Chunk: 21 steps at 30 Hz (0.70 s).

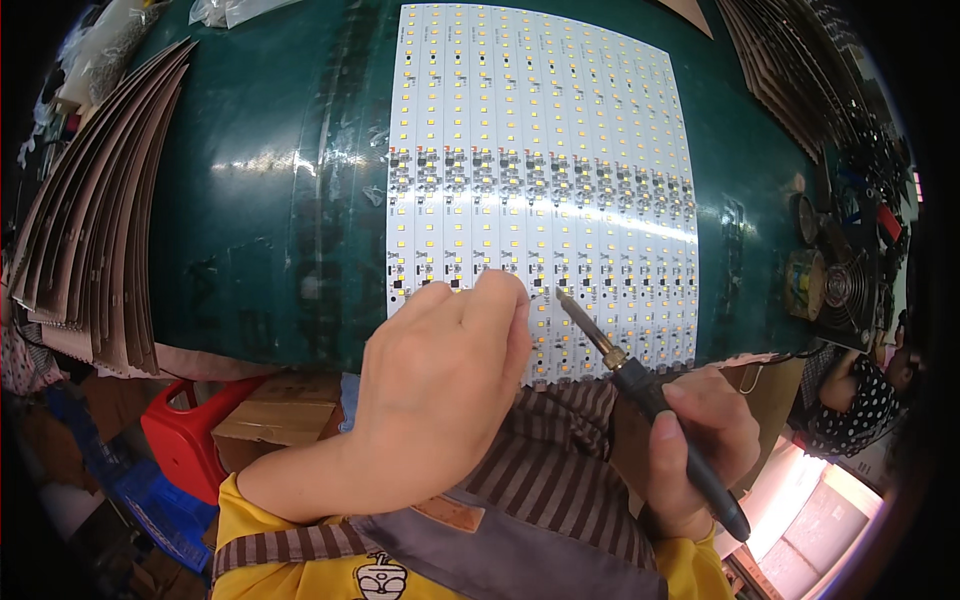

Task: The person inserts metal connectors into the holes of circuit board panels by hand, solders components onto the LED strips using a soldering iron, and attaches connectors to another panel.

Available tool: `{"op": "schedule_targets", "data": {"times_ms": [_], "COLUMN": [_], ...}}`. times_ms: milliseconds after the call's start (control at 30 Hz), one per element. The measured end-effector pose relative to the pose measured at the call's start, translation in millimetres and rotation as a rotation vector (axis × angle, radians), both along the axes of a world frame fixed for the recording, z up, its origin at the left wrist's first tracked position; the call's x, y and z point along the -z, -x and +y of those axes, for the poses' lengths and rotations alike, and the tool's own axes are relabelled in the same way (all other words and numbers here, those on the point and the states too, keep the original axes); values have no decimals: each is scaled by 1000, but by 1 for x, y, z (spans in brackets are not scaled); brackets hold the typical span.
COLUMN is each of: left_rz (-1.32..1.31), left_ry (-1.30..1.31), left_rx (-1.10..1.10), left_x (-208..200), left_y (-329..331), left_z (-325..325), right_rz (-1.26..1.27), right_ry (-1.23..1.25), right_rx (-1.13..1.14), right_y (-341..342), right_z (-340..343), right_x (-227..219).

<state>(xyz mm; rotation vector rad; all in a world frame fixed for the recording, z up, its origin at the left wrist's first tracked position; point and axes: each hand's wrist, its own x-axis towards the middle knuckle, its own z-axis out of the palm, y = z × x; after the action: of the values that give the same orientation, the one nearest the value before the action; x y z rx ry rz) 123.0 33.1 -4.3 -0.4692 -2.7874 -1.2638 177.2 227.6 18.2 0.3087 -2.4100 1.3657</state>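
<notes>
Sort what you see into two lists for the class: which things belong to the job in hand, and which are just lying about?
Belongs to the job:
white panel with small lights, below the left hand
soldering iron, in the right hand
green table, under the white panel

Apparently lying about:
red stool
cardboard box
fan
brown sheets at left, though possibly related

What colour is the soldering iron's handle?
The handle is dark, black or blue-grey, and shows best in the head view.
</notes>
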Motion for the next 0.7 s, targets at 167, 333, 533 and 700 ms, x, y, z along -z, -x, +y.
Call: {"op": "schedule_targets", "data": {"times_ms": [167, 333, 533, 700], "left_rz": [-28, 0, -22, 38], "left_ry": [74, 132, 178, 239], "left_rx": [-26, 7, 22, 37], "left_x": [2, 0, -5, -3], "left_y": [2, 5, 5, 6], "left_z": [1, 0, 1, 4], "right_rz": [-27, -48, -42, -41], "right_ry": [4, -5, -46, -17], "right_rx": [-13, -20, -30, -23], "right_y": [0, 1, 2, 0], "right_z": [-1, -2, -1, 5], "right_x": [3, 0, -1, -1]}}
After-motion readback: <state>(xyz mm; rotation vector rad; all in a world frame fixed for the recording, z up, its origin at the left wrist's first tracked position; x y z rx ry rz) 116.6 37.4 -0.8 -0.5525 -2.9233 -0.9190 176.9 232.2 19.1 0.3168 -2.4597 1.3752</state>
